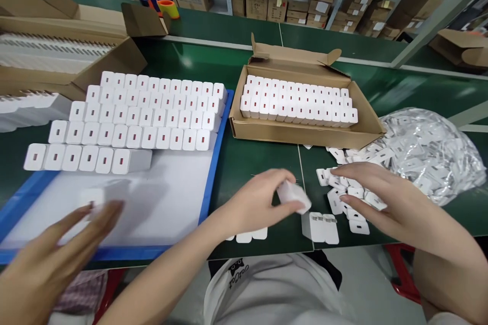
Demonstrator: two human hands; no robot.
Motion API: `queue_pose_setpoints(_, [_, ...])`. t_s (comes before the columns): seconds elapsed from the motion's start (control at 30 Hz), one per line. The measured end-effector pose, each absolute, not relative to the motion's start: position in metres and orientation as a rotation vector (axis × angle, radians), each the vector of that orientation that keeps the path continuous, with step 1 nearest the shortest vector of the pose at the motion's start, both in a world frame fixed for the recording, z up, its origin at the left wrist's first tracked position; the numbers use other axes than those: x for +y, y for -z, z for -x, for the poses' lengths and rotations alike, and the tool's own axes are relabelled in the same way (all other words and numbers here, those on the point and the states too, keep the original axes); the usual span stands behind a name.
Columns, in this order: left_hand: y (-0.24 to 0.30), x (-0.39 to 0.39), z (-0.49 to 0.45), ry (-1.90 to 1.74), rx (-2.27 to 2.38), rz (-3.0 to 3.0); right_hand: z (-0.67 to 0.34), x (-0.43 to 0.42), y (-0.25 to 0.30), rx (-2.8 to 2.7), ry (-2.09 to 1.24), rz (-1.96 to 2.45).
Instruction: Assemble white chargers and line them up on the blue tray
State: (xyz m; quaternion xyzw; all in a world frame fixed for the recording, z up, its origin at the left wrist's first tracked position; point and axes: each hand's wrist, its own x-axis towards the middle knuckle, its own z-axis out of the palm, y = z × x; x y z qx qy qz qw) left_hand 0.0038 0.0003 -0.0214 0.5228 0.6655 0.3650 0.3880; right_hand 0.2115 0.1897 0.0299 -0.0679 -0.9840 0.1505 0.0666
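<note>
My left hand (267,202) is closed around a small white charger housing (295,196), held tilted above the table. My right hand (381,195) reaches over a loose pile of flat white charger covers (356,192), each with a small slot. Its thumb and fingers are apart, at the pile's left side. Between the hands, near the table's front edge, stand white charger pieces (322,227) with metal contacts on top. More white pieces (251,236) lie below my left forearm, partly hidden by it.
A co-worker's hand (68,249) holds a blurred white block over a blue-edged white tray (171,177) bearing rows of chargers (148,117). An open carton (305,134) of chargers stands ahead. At right is a clear bag (430,152) of covers; another carton (99,66) is at left.
</note>
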Motion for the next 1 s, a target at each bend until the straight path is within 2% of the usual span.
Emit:
queue_pose_setpoints(0.13, [0.024, 0.005, -0.001, -1.459, 1.185, -0.814, -0.19, 0.159, -0.022, -2.727, -0.702, 0.07])
queue_pose_setpoints(0.27, [0.028, 0.009, -0.007, -1.494, 0.805, -0.61, -0.171, 0.139, -0.011, -2.4, -0.848, -0.023])
queue_pose_setpoints(0.43, [0.028, 0.003, -0.01, -1.486, 1.112, -0.835, -0.166, 0.135, -0.017, -2.386, -0.625, -0.146])
queue_pose_setpoints(0.53, [0.025, -0.003, -0.009, -1.458, 1.289, -1.079, -0.167, 0.135, -0.019, -2.415, -0.599, -0.17])
queue_pose_setpoints(1.0, [0.022, -0.005, -0.008, -1.497, 1.221, -1.234, -0.165, 0.128, -0.017, -2.391, -0.522, -0.169])
